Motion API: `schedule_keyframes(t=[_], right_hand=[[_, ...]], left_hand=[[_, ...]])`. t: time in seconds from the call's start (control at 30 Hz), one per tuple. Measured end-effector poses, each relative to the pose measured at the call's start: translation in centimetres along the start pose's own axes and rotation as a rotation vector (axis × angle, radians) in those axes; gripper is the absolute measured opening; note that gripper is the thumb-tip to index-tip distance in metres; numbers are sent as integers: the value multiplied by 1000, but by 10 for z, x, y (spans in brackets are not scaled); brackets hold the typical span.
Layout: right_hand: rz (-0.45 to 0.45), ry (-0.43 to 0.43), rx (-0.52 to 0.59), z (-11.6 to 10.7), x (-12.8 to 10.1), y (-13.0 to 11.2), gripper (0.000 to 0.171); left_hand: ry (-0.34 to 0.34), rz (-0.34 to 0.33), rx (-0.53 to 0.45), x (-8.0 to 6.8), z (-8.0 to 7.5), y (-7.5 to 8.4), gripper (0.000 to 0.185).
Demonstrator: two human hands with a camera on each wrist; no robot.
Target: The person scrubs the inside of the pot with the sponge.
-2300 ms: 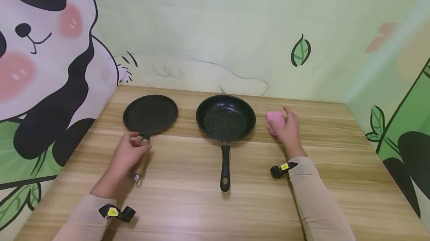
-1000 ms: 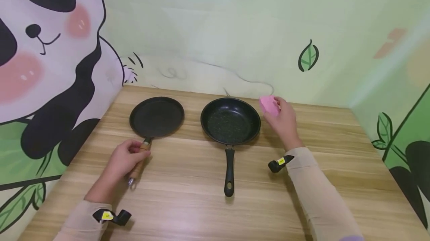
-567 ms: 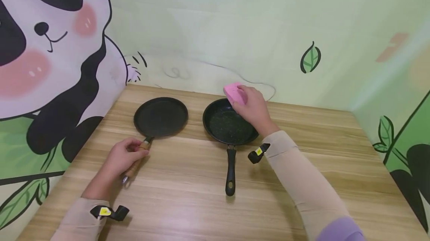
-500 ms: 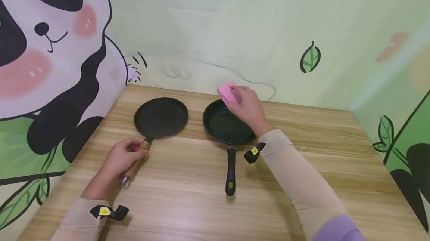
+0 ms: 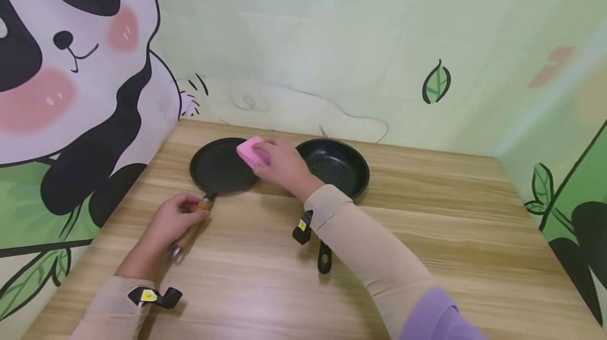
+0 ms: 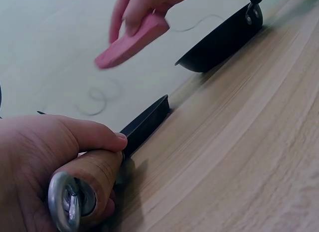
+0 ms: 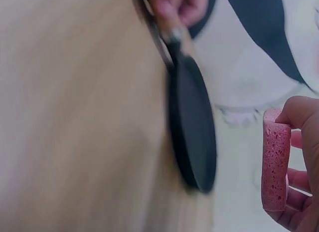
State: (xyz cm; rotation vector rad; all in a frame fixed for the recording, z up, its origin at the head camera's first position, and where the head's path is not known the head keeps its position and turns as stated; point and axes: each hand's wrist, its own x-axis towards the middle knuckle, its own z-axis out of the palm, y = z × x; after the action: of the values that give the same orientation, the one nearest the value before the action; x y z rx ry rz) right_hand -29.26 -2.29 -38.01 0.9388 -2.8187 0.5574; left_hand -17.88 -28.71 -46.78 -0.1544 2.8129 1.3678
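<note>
My left hand [image 5: 177, 220] grips the wooden handle [image 6: 94, 172] of a flat black griddle pan [image 5: 220, 166], whose handle ends in a metal ring [image 6: 64, 202]. Thumb and fingers of my right hand [image 5: 284, 166] pinch a pink sponge [image 5: 253, 153]. In the head view the sponge overlaps the right edge of the flat pan; the left wrist view shows it raised above that pan. A deeper black frying pan [image 5: 343, 168] stands to the right, partly hidden behind my right hand and forearm. Its black handle [image 5: 324, 258] shows only at the lower end.
Both pans are on a wood-grain table [image 5: 450, 213]. A pale green wall [image 5: 303, 39] with a painted panda [image 5: 80, 76] and leaves rises right behind the table's back edge. Wrist cameras sit on both sleeves [image 5: 365, 234].
My right hand picked up the sponge from the table at the right and carried it left, across the frying pan to the flat pan. The left hand closed on the handle and has stayed there.
</note>
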Motion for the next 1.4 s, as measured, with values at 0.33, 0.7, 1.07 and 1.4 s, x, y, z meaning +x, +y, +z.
schedule_keyframes(t=[0.33, 0.7, 1.07, 1.4], right_hand=[[-98, -113, -103, 49, 10, -54, 43], [-43, -148, -141, 76, 5, -72, 39], [-33, -156, -179, 79, 0, -61, 39], [46, -159, -217, 70, 2, -43, 33]], left_hand=[[-1, -37, -12, 1, -1, -1, 46], [10, -38, -11, 0, 1, 1, 46], [13, -47, 6, -1, 3, 2, 41], [20, -33, 12, -2, 1, 1, 37]])
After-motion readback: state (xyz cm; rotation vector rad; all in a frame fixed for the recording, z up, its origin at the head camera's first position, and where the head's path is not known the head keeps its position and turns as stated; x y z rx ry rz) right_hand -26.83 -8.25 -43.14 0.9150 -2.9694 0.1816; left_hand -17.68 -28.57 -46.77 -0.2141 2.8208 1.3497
